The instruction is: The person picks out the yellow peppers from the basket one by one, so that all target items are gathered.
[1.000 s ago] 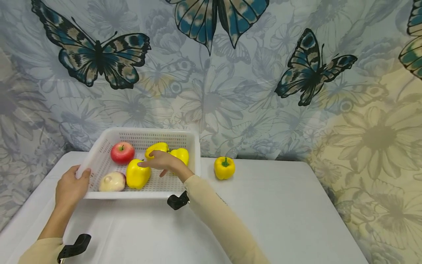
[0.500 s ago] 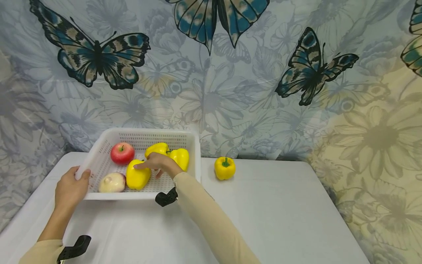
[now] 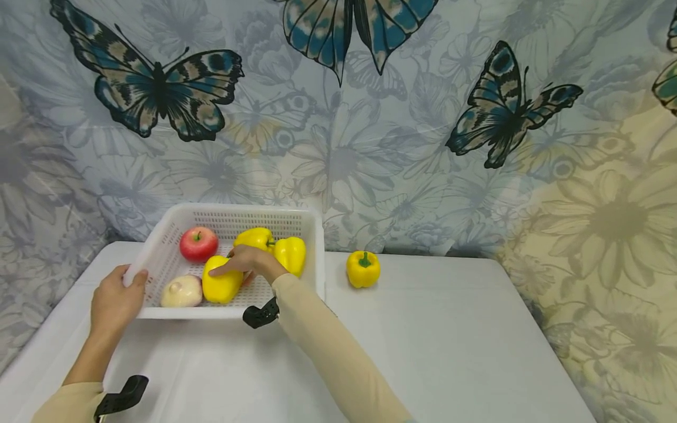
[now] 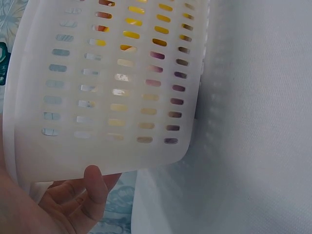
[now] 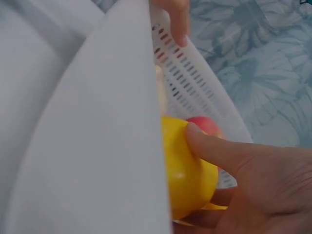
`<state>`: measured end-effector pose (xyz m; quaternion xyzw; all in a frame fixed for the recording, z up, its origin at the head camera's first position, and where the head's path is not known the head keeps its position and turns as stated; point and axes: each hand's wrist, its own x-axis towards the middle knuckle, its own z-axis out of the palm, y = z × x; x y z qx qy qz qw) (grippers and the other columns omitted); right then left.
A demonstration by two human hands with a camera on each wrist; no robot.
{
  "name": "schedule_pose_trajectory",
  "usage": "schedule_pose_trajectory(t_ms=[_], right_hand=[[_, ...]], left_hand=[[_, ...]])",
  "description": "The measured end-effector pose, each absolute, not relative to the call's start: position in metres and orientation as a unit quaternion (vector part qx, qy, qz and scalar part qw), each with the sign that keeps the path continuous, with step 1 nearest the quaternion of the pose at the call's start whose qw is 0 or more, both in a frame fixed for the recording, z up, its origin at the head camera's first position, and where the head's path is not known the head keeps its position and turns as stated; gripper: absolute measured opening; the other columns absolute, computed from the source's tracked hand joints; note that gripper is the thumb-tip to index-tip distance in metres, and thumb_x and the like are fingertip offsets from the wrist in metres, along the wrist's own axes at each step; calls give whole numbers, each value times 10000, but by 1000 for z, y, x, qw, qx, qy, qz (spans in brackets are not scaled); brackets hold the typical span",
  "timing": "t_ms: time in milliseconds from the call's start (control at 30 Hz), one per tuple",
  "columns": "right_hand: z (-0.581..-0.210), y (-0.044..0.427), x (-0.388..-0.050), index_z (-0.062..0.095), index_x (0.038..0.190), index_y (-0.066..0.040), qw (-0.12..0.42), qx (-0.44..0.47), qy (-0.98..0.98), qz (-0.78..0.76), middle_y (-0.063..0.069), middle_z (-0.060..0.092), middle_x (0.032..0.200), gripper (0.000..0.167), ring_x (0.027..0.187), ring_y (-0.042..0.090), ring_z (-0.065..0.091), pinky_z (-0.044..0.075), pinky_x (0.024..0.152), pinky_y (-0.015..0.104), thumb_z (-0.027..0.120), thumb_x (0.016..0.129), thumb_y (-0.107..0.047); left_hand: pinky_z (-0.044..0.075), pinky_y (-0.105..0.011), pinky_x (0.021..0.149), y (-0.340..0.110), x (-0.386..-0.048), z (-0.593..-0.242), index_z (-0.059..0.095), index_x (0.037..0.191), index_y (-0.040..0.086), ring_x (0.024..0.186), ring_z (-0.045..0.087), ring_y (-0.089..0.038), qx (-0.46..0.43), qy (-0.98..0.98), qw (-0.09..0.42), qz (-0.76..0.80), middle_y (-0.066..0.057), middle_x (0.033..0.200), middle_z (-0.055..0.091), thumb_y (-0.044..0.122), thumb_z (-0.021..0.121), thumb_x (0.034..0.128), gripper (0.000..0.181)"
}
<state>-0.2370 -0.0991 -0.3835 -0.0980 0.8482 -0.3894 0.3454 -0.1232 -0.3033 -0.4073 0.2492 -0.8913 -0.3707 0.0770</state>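
A white perforated plastic basket [image 3: 185,314] has its left end gripped by my left hand [image 3: 113,299]; the left wrist view shows the thumb against the basket's outer wall [image 4: 161,158]. My right hand [image 3: 258,262] reaches inside and holds a yellow bell pepper [image 3: 221,289]. In the right wrist view the thumb [image 5: 209,144] lies on the pepper's near side, with the other fingers curled under its far side, partly hidden. Left of this pepper sits an onion [image 3: 181,291], with a red apple [image 3: 198,244] behind. Two more yellow peppers [image 3: 290,255] lie right of it.
Another yellow bell pepper [image 3: 363,269] stands upright on the white-covered table [image 3: 455,341], just right of the basket. A butterfly-patterned cloth wall [image 3: 391,158] rises behind the table's back edge.
My right hand has moved left and down inside the basket and taken hold of the front yellow bell pepper. The left hand keeps its grip on the basket.
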Motion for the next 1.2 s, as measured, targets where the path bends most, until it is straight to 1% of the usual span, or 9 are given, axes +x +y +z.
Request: schedule_pose_trajectory(t_ms=[133, 267, 467, 567, 667, 767, 833, 1067, 1200], right_hand=[[-382, -97, -235, 513, 1346, -19, 348, -111, 845, -390, 63, 577, 1141, 657, 893, 196, 555, 560, 807, 368, 794, 825, -303], [-379, -96, -233, 509, 1375, -22, 334, -125, 853, -382, 51, 575, 1243, 703, 906, 167, 555, 565, 788, 352, 825, 797, -268], [-371, -94, -234, 567, 1350, -63, 258, -188, 893, -316, 11, 599, 1273, 728, 844, 97, 551, 548, 665, 241, 872, 734, -301], [-367, -93, -234, 570, 1366, -105, 224, -217, 904, -292, -7, 605, 1286, 744, 854, 97, 560, 527, 656, 208, 880, 720, -308], [-363, -92, -235, 564, 1381, -156, 197, -237, 914, -265, -42, 604, 1309, 767, 964, 91, 568, 502, 773, 193, 884, 708, -337], [-361, -90, -234, 555, 1389, -192, 185, -247, 919, -245, -68, 593, 1328, 786, 1096, 92, 552, 461, 916, 222, 886, 698, -367], [-361, -89, -234, 555, 1389, -196, 180, -258, 918, -240, -73, 595, 1329, 790, 1158, 92, 532, 432, 974, 239, 887, 695, -376], [-357, -79, -232, 575, 1379, -256, 163, -308, 908, -234, -115, 599, 1330, 749, 1194, 75, 526, 414, 995, 242, 881, 706, -377], [-354, -69, -232, 573, 1384, -228, 145, -344, 899, -229, -96, 595, 1347, 734, 1223, 87, 518, 403, 1002, 223, 878, 725, -334]], left_hand=[[355, -643, 930, -301, -124, -407, 334, 1414, -148, 1160, 454, -572, 248, -891, 78, -373, -438, 1323, 423, 274, 356, 1043, 563], [350, -642, 939, -301, -124, -407, 335, 1416, -146, 1171, 445, -574, 249, -891, 76, -372, -436, 1330, 418, 277, 356, 1044, 563], [347, -644, 950, -303, -124, -407, 318, 1429, -143, 1191, 434, -576, 255, -892, 75, -366, -432, 1341, 411, 289, 346, 1049, 576], [350, -643, 948, -303, -124, -406, 311, 1435, -139, 1198, 432, -575, 257, -891, 72, -369, -430, 1347, 409, 291, 342, 1048, 579], [349, -641, 948, -303, -124, -405, 312, 1435, -138, 1200, 429, -573, 255, -891, 72, -369, -428, 1350, 408, 287, 344, 1046, 577], [349, -639, 944, -303, -123, -404, 319, 1430, -141, 1193, 434, -574, 252, -892, 75, -367, -430, 1344, 411, 278, 349, 1043, 571], [349, -640, 942, -303, -123, -403, 318, 1429, -143, 1191, 433, -577, 252, -893, 75, -366, -433, 1342, 410, 275, 349, 1042, 571], [346, -637, 945, -303, -122, -404, 323, 1426, -140, 1194, 430, -575, 254, -893, 70, -366, -430, 1348, 405, 282, 347, 1040, 572], [348, -638, 943, -303, -122, -405, 331, 1421, -141, 1192, 434, -575, 254, -892, 73, -367, -430, 1345, 410, 279, 350, 1040, 567]])
